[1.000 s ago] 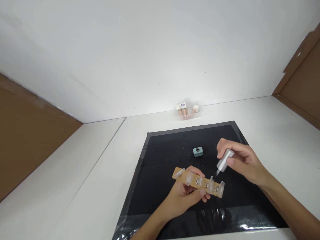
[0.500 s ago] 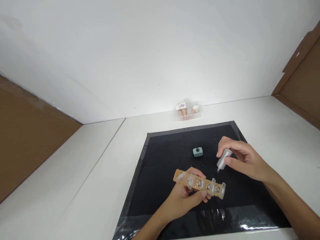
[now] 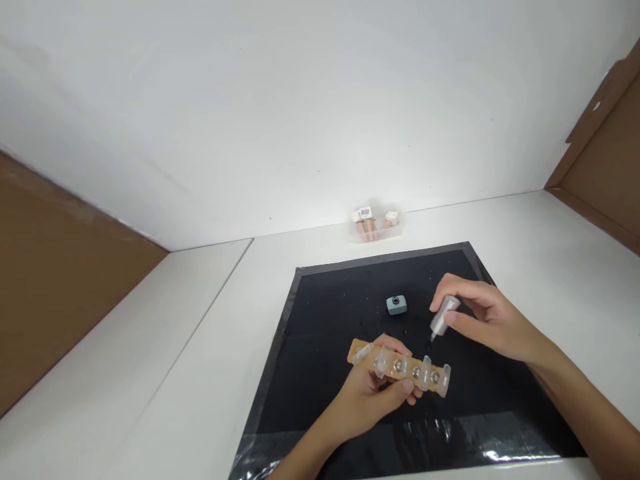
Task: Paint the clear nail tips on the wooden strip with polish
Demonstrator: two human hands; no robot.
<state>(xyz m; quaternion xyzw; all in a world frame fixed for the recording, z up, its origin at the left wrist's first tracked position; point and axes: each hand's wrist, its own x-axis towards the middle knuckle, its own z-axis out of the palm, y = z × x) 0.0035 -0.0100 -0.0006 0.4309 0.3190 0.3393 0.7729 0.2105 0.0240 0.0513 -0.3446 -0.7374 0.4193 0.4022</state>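
My left hand (image 3: pixel 373 393) grips a yellowish strip, a nail display stand (image 3: pixel 370 353), which carries several clear false nails (image 3: pixel 425 373) standing off it. Between the thumb and fingers of my right hand (image 3: pixel 483 313) is a nail polish brush (image 3: pixel 444 317) with a silver cap. Its dark tip points down, a little above and apart from the right part of the stand. A small teal nail polish bottle (image 3: pixel 397 307) stands uncapped behind both hands, its dark mouth facing up.
Under the hands lies a black mat (image 3: pixel 330 307) taped at its edges to the white table (image 3: pixel 200 373). A clear plastic box (image 3: pixel 383 235) with several white-capped, peach-coloured bottles stands by the white wall. Brown cardboard panels (image 3: pixel 610 153) border both sides.
The brush in my right hand has moved slightly to the left, closer to the stand. My left hand and the stand have hardly moved.
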